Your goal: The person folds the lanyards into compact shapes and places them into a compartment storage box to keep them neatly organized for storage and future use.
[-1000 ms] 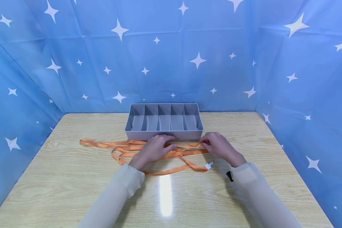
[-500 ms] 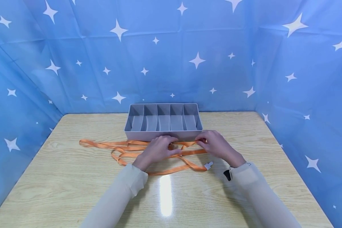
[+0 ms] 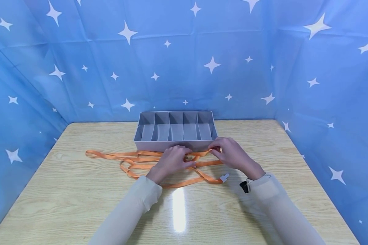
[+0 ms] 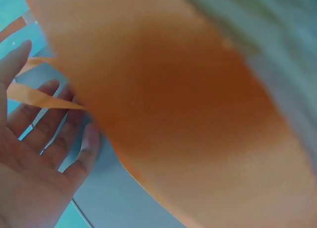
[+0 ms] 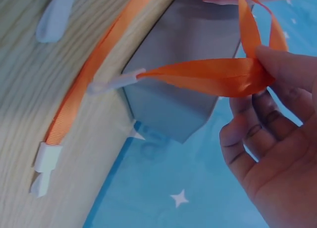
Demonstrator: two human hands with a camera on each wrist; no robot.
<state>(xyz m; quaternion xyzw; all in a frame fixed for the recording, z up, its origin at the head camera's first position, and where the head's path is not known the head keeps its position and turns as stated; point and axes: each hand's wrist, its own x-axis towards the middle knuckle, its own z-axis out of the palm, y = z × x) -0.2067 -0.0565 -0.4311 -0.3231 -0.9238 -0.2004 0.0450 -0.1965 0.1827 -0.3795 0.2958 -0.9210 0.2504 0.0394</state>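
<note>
My right hand (image 3: 234, 154) pinches an orange lanyard (image 5: 208, 78) between thumb and fingers, by the right front corner of the grey box. From the pinched strap a white clip (image 5: 116, 83) hangs free. My left hand (image 3: 170, 161) is in front of the box, with its thumb apart from the fingers. In the left wrist view an orange strap (image 4: 47, 100) passes across the gap between them; those fingers are fairly straight. Other orange lanyards (image 3: 110, 155) lie in loose loops on the table, one ending in a white clip (image 3: 224, 178). A blurred strap covers much of the left wrist view.
The grey divided box (image 3: 176, 145) stands at the back of the wooden table (image 3: 79, 204), its compartments side by side. Behind and beside the table hangs a blue curtain (image 3: 178, 85) with white stars.
My right hand has shifted slightly left and toward the box, drawing the pinched lanyard along. My left hand has slid a little to the right. The other lanyards have barely moved.
</note>
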